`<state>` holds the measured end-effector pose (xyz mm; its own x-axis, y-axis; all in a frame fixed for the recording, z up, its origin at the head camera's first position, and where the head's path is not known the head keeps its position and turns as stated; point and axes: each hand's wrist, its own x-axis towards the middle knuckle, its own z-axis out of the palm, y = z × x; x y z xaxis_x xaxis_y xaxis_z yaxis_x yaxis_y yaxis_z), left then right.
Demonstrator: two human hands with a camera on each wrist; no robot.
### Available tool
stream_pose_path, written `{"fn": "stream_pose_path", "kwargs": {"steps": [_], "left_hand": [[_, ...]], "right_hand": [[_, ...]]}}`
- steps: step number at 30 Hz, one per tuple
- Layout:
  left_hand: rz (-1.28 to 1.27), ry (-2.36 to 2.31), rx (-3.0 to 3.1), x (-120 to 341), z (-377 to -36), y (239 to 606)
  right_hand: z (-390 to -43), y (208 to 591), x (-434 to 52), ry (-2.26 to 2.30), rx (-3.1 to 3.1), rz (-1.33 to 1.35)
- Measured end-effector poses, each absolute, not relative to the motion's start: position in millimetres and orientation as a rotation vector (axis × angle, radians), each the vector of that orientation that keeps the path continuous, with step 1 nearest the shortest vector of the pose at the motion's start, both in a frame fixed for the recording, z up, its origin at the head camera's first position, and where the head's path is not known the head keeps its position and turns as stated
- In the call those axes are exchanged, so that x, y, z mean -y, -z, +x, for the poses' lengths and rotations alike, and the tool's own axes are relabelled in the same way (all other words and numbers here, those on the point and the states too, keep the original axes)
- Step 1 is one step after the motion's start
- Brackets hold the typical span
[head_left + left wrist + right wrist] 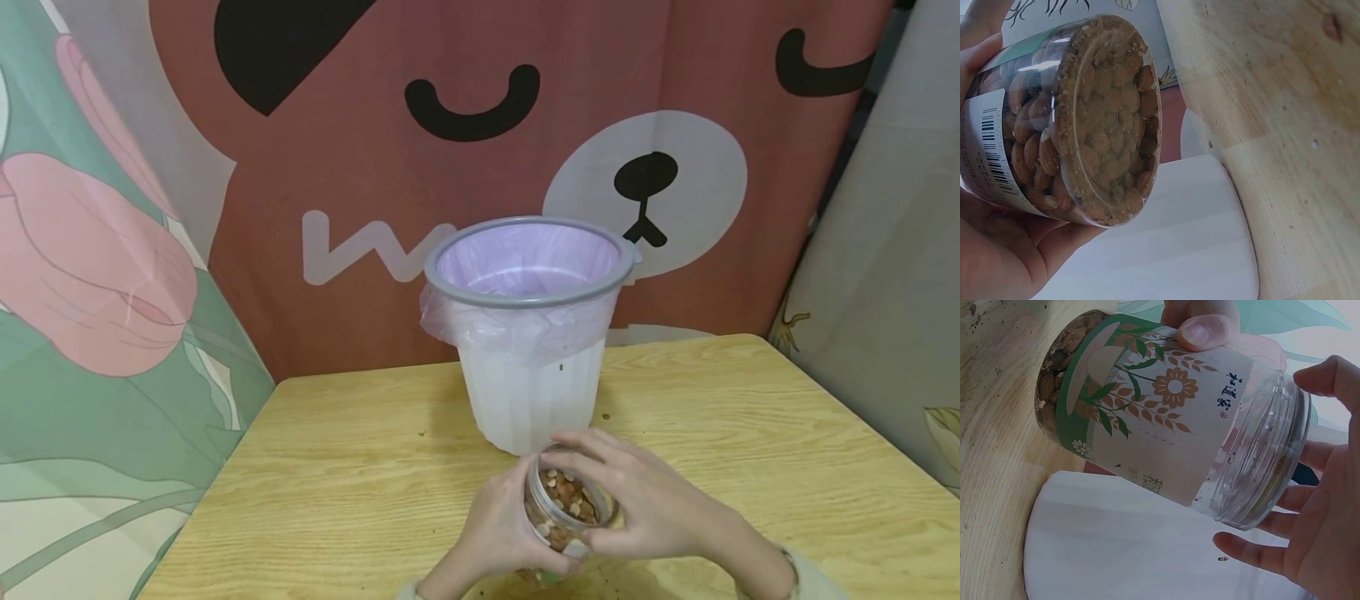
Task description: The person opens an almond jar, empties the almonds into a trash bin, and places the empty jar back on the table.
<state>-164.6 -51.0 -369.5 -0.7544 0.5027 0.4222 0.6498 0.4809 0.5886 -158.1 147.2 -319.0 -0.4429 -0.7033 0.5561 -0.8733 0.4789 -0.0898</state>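
1 almond jar (1141, 419) | 2 hands gripping it: left hand (491, 527) round body, right hand (654, 500) round rim | 1 bin (532, 392)

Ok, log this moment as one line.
Left hand: grips jar of almonds, off table | right hand: around jar's top | bag-lined bin: on table, beyond jar
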Motion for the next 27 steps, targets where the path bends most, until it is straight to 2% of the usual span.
{"fn": "stream_pose_path", "kwargs": {"steps": [9, 18, 27], "left_hand": [[-1.0, 1.129, 2.503, 51.2, -165.8, 370.8], [-0.974, 1.161, 2.535, 49.1, -164.3, 369.5], [-0.943, 1.152, 2.575, 47.8, -163.2, 369.2]], "right_hand": [[-155.2, 316.5, -147.2, -0.496, 2.303, 1.292], [-154.4, 317.1, -141.4, -0.414, 2.286, 1.053], [-155.8, 318.9, -138.5, -0.407, 2.315, 1.011]]}}
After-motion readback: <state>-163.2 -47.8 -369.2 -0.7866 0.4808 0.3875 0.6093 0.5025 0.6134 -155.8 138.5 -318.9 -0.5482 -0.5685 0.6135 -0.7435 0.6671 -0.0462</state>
